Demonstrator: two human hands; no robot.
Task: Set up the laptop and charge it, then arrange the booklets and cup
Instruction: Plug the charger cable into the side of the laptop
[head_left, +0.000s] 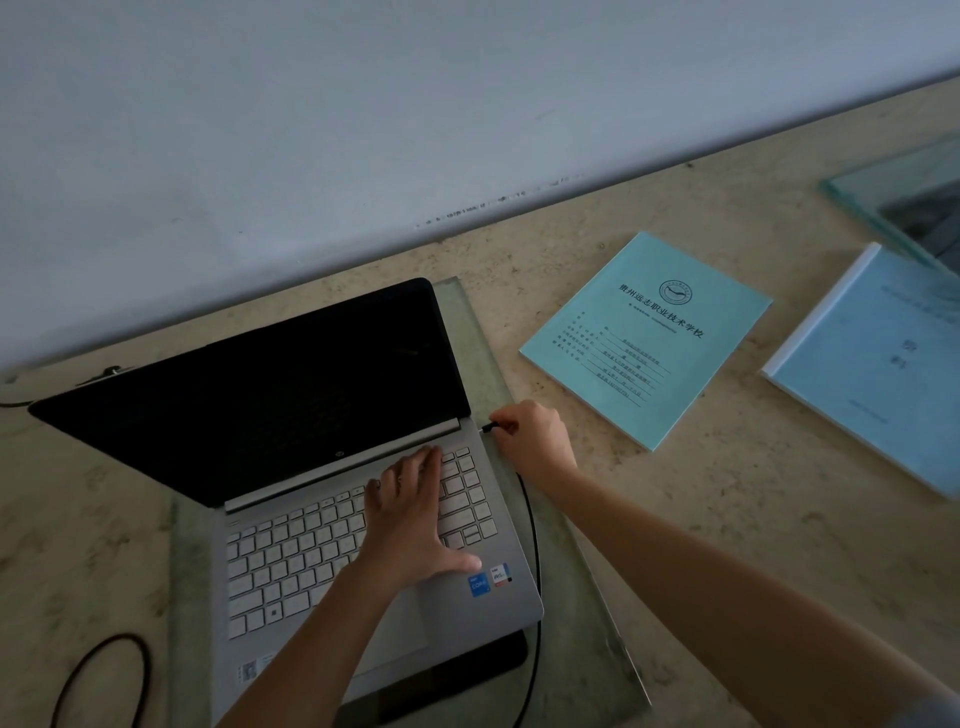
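Observation:
A silver laptop stands open on a glass slab, its screen dark. My left hand lies flat, fingers spread, on the right side of the keyboard. My right hand pinches the black charger plug right at the laptop's right edge near the hinge. The black charger cable runs back along the laptop's right side. A teal booklet lies flat to the right of the laptop. A pale blue booklet lies further right. No cup is in view.
A beige stone counter meets a white wall at the back. Another glass pane lies at the far right, over the blue booklet's corner. A loop of black cable lies at the lower left.

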